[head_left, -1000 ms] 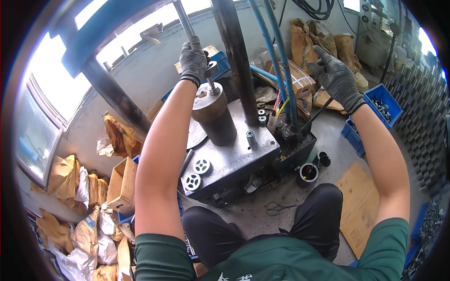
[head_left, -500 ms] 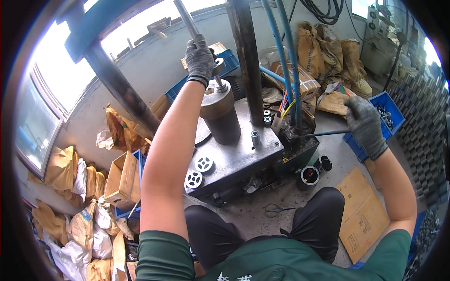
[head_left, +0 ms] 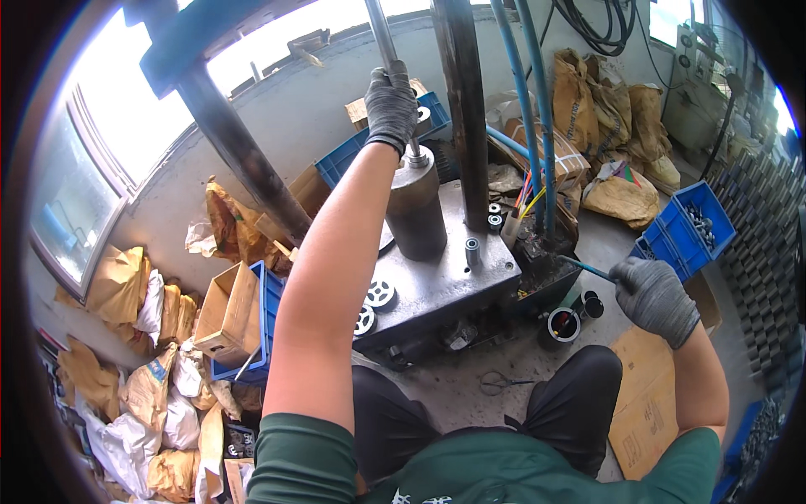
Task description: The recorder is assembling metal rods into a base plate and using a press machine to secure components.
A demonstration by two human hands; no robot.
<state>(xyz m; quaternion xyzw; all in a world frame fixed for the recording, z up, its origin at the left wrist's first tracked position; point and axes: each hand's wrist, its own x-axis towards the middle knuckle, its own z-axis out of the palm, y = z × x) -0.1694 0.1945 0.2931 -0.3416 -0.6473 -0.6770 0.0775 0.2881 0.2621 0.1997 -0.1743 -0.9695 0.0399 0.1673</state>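
Observation:
My left hand [head_left: 391, 109], in a grey glove, is closed around an upright metal rod [head_left: 380, 32] of the press. A dark ring-like part with a light rim sits beside that hand, mostly hidden by it. The rod's lower end meets the top of a thick steel cylinder [head_left: 417, 214], which stands on the metal press table [head_left: 453, 281]. To the right, my gloved right hand [head_left: 657, 298] is wrapped around the end of a blue lever [head_left: 590, 269] coming from the machine's side.
Two spoked discs [head_left: 379, 294] and a small metal sleeve [head_left: 473, 250] rest on the table. Dark posts [head_left: 460, 109] and blue pipes [head_left: 546, 126] rise behind. Blue crates [head_left: 693, 223], a black cup [head_left: 561, 326], scissors [head_left: 495, 383] and flattened cardboard [head_left: 642, 403] lie around.
My right hand has moved down with the lever, which now slopes downward toward it. My left hand stays at the rod. The whole view has shifted, so the machine appears further right.

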